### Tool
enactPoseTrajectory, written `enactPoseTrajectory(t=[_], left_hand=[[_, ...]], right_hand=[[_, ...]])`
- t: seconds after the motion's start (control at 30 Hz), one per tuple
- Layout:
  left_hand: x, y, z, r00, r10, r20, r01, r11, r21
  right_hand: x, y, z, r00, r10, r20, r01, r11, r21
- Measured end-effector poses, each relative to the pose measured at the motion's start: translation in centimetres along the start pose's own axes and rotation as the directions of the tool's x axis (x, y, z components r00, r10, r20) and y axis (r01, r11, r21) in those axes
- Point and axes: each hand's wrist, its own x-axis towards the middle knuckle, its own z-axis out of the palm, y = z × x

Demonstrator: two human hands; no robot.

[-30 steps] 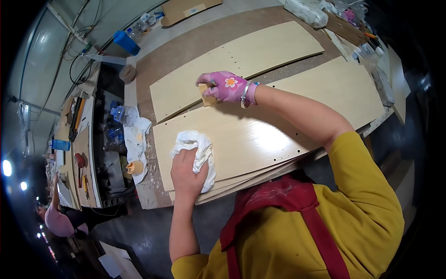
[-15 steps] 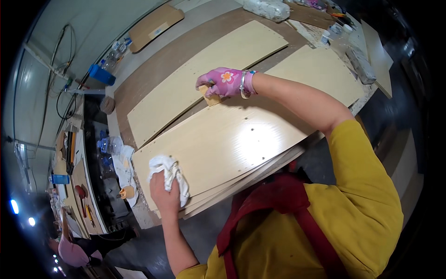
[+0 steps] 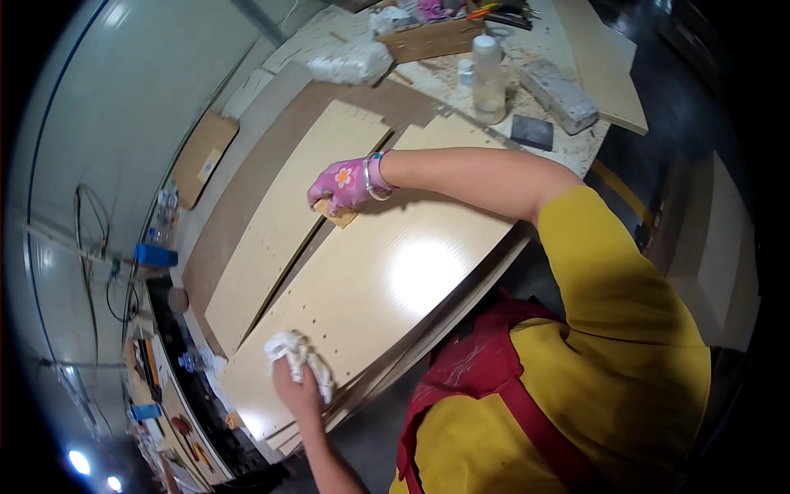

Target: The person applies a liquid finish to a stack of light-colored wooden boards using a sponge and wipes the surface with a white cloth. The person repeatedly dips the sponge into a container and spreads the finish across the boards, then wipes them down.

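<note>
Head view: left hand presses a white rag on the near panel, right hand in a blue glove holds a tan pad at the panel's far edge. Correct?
Not quite. The glove on the right hand is pink with a flower print, not blue, as the head view shows. The rest holds: the left hand presses a white rag on the near panel, and the right hand holds a tan pad at its far edge.

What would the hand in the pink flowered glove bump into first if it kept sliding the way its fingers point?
The right hand, pressing a small tan pad, points toward the far panel. It would probably cross the dark gap onto that pale drilled board first, then the brown board beyond; depth is hard to judge.
</note>
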Motion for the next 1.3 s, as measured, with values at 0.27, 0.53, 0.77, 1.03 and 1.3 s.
enactPoseTrajectory(t=[0.27, 0.53, 0.77, 1.03, 1.3], left_hand=[[2.5, 6.0, 4.2, 0.998, 0.051, 0.043, -0.053, 0.997, 0.052], [2.5, 6.2, 4.8, 0.999, 0.009, 0.041, -0.013, 0.995, 0.101], [2.1, 6.9, 4.2, 0.999, -0.009, 0.044, 0.007, 0.999, 0.042], [3.1, -9.8, -3.5, 0.824, -0.463, -0.327, 0.398, 0.883, -0.249], [5.1, -9.6, -0.4, 0.898, -0.324, -0.297, 0.426, 0.81, 0.404]], right_hand=[[-6.6, 7.2, -7.9, 0.999, 0.027, 0.028, -0.026, 0.999, -0.048], [-13.2, 9.9, -13.1, 0.989, 0.149, -0.006, -0.15, 0.988, -0.028], [-16.7, 12.0, -15.9, 0.979, 0.146, -0.139, -0.182, 0.938, -0.296], [-22.4, 6.7, -6.4, 0.716, 0.496, -0.492, -0.016, 0.716, 0.698], [-21.6, 5.9, -1.4, 0.722, 0.501, -0.477, -0.071, 0.739, 0.669]])
